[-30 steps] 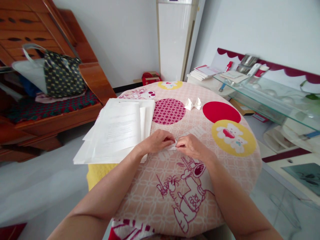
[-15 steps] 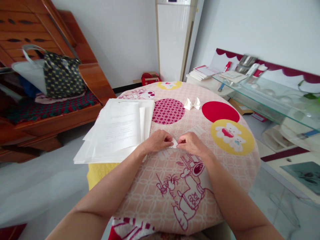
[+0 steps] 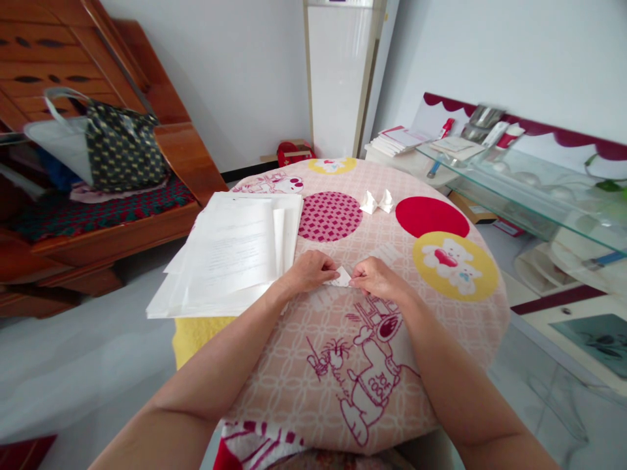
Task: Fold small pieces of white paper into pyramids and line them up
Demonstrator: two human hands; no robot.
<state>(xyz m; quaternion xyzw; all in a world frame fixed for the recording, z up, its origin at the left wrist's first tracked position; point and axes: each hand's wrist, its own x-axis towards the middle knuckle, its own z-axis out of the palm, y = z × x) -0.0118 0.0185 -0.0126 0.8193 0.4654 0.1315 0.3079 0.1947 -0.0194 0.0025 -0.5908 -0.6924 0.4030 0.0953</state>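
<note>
Paper [image 3: 343,278], white and folded small, lies between the two hands near the middle of a round table, at or just above the cloth. The left hand [image 3: 311,271] pinches its left side between thumb and fingers, and the right hand [image 3: 373,277] grips its right corner the same way. Beneath them spreads a pale pink tablecloth [image 3: 455,346] with a white lattice pattern, maroon cartoon figures, and red, checked and yellow circles. Beyond the hands, peaked white paper folds [image 3: 369,203] stand between the checked and red circles; whether they are one piece or two is unclear. Left of the hands, a loose stack of sheets [image 3: 235,245], faintly printed on top, reaches the table's edge, above a hanging yellow cloth [image 3: 196,336].

Farther left, a carved wooden bench [image 3: 122,225] bears a dark patterned bag [image 3: 127,150] on a knitted cover. A tall white unit [image 3: 340,78] stands in the far corner, with a red bag [image 3: 294,155] on the floor beside it. Along the right wall runs a glass shelf [image 3: 543,192] holding metal containers [image 3: 486,117]; a pile of booklets [image 3: 396,141] sits near its far end.
</note>
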